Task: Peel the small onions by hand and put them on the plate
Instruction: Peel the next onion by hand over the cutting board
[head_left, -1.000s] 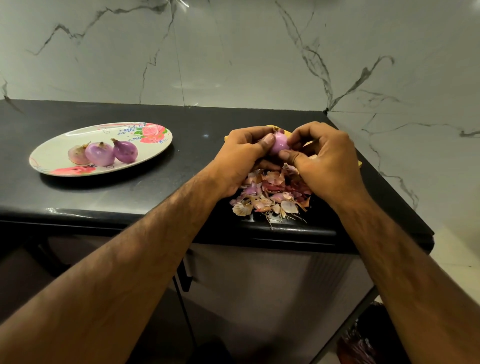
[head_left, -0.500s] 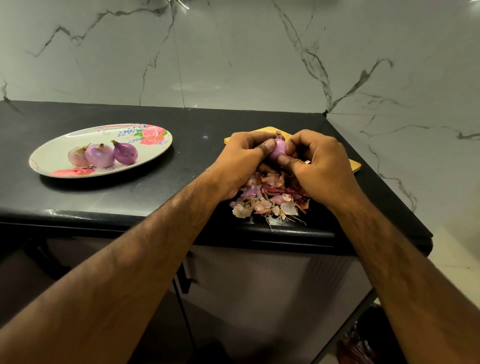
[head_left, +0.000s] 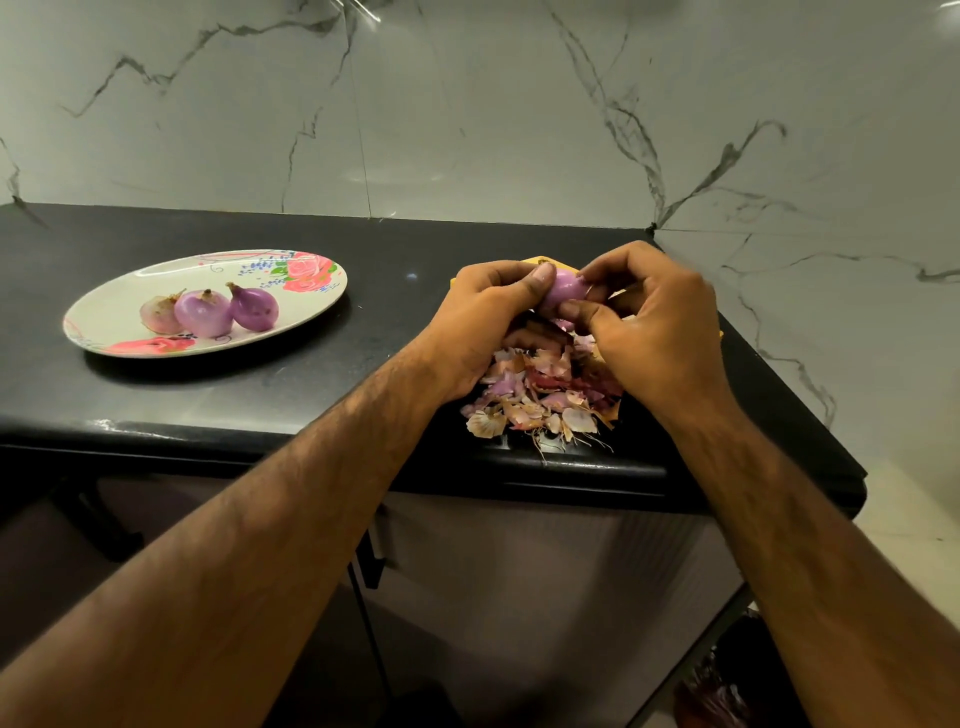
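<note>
Small onion (head_left: 563, 288): pale purple and glossy, held above the right end of the worktop and pinched between both grips. My left grip (head_left: 488, 322) closes on it from the left, with the thumb tip pressed on its upper side. My right grip (head_left: 660, 322) closes on it from the right, thumb beneath and curled fingers on top.

Directly under the grips lies a heap of onion skins (head_left: 540, 395), pink, tan and papery, reaching the worktop's front edge. My hands hide its far part. A yellow board (head_left: 540, 260) shows only as slivers behind and to the right of my grips.

Worktop (head_left: 260, 395): black polished stone, with reflections along the rounded front edge. To the left, well apart from the heap, an oval floral plate (head_left: 119, 291) carries three onions (head_left: 205, 312), touching in a row.

Wall (head_left: 467, 104): white marble with grey veins, meeting a second marbled wall at the right corner. Below the worktop is a pale ribbed cabinet front (head_left: 519, 571).
</note>
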